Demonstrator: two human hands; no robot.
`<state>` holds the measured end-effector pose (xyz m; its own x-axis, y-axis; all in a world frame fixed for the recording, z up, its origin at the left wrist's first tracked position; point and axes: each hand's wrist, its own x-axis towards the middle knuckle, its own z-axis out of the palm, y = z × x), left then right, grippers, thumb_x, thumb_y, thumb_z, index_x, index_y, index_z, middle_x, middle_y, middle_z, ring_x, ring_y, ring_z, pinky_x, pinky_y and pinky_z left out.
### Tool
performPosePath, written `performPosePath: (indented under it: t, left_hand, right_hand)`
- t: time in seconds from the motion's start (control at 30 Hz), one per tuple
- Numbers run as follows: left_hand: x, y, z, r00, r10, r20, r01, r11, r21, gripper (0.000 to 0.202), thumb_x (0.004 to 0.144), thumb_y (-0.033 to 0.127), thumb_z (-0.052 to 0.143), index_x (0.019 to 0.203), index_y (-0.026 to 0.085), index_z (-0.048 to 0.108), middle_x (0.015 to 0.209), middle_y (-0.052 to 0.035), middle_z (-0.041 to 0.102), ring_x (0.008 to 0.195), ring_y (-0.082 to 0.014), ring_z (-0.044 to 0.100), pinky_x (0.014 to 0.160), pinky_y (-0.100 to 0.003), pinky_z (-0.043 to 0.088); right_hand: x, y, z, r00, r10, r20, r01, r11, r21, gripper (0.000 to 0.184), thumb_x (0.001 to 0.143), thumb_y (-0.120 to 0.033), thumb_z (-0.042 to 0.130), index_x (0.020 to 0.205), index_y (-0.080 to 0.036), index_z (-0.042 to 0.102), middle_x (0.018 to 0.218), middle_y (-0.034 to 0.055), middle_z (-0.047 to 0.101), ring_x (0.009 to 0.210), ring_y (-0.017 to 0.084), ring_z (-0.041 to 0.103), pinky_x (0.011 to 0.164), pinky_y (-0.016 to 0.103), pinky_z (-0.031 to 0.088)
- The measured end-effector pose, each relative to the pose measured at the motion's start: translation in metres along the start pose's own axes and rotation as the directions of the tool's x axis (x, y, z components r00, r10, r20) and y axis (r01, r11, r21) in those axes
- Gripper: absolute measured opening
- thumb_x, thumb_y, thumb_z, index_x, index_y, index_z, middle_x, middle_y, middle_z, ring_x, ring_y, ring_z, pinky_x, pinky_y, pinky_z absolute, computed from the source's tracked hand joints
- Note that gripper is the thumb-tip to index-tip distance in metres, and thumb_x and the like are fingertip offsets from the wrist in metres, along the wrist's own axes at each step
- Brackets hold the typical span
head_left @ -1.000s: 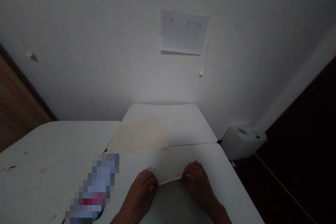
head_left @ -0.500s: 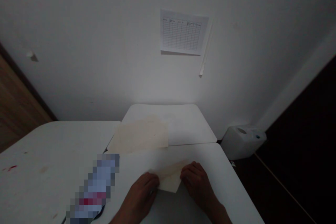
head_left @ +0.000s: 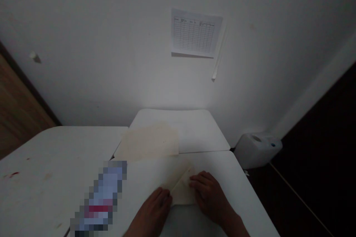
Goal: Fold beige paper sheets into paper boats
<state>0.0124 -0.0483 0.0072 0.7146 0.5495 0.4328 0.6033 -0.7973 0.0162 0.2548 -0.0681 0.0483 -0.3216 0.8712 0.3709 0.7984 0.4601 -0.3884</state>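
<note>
Folded cream sheet (head_left: 182, 195) between two hands on a white worktop (head_left: 219, 170)

The small sheet lies at the near part of the worktop, a diagonal edge crossing it. The left hand (head_left: 154, 209) looks closed on its left edge; the right hand (head_left: 208, 196) has loosely bent fingers on the right side, and whether they grip or merely press cannot be told. Uneven pressure could skew the fold, and a lifted finger might let the thin layers spring open; dim light may hide a misaligned edge.

A larger cream sheet (head_left: 150, 142) lies flat beyond, across the worktop's seam. At left are a pixelated object (head_left: 100, 196) and a stained second table (head_left: 72, 146). A printed grid (head_left: 194, 35) hangs on the pale wall (head_left: 116, 44); a white jug (head_left: 254, 157) stands at right.
</note>
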Motion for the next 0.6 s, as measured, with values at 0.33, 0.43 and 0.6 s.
performPosePath:
  t: [0.33,0.43,0.6]
  left_hand:
    - [-0.003,0.001,-0.013,0.998,-0.054,0.011,0.055,0.973,-0.222,0.023,0.088,0.008,0.048,0.1,0.021,0.063,0.099,-0.007,0.068,0.089,-0.0217,0.065,0.079,-0.036,0.058]
    - [-0.001,0.001,-0.022,0.997,-0.071,0.032,0.078,0.931,-0.356,0.02,0.091,0.011,0.047,0.094,0.021,0.064,0.094,-0.0057,0.065,0.087,-0.0194,0.063,0.077,-0.032,0.057]
    - [0.002,0.002,-0.022,0.985,-0.173,0.02,0.163,0.882,-0.443,0.016,0.09,0.012,0.052,0.087,0.022,0.064,0.091,-0.0035,0.063,0.086,-0.0183,0.062,0.076,-0.029,0.055]
  right_hand:
    - [-0.004,-0.015,0.036,0.999,-0.052,-0.013,0.052,0.999,0.004,0.022,0.09,-0.012,0.055,0.107,-0.023,0.063,0.121,0.0033,0.062,0.112,0.02,0.054,0.101,0.035,0.043]
    - [-0.004,-0.017,0.035,0.999,-0.042,-0.01,0.042,0.999,-0.016,0.019,0.089,-0.014,0.057,0.105,-0.023,0.063,0.12,0.0039,0.062,0.112,0.021,0.054,0.1,0.036,0.044]
    - [0.001,-0.026,0.032,1.0,-0.001,0.013,0.001,1.0,-0.029,0.015,0.085,-0.017,0.062,0.098,-0.021,0.062,0.116,0.0048,0.062,0.109,0.022,0.054,0.097,0.037,0.045]
